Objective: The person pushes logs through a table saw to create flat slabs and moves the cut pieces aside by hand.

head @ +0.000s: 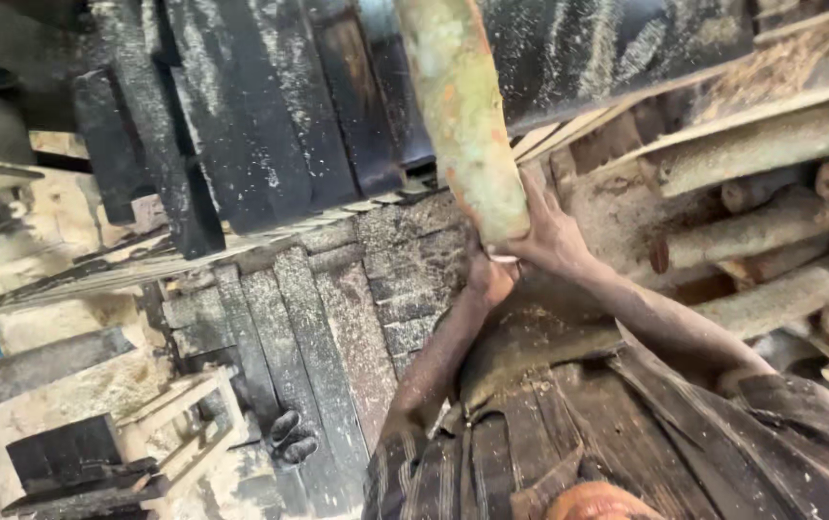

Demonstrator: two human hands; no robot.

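Wood is everywhere in this downward view from a head camera, dusted with pale sawdust. A thick round log (pixel 462 116), its bark mottled green, grey and orange, rises from the middle of the picture up past the top edge, tilted slightly to the left. The person holds it by its lower end with both hands.

The right hand (pixel 549 236) wraps the lower right side of the log, fingers (pixel 530 207) curled and pressed against the bark, thumb at the cut end. The left hand (pixel 488 279) sits just under the log's end, cupping it from below; its fingers are mostly hidden, so I cannot tell how they lie. Both forearms reach up from dark striped sleeves (pixel 684 424) at the bottom of the frame.

Behind the log, dark weathered planks (pixel 270 116) lean together, streaked with sawdust. Below them lie flat grey boards (pixel 337 318). On the right, a stack of round pale logs (pixel 780 289) lies on its side, ends facing right. At the lower left stands a small pale wooden frame (pixel 193 414), with a dark glove (pixel 291 435) lying just beside it on the sawdust-covered floor (pixel 67 385).

Judging from the grip, a heavy log held by one end wants the lower hand kept squarely beneath it to carry the weight, while the upper hand steers, so the bark cannot slip sideways.
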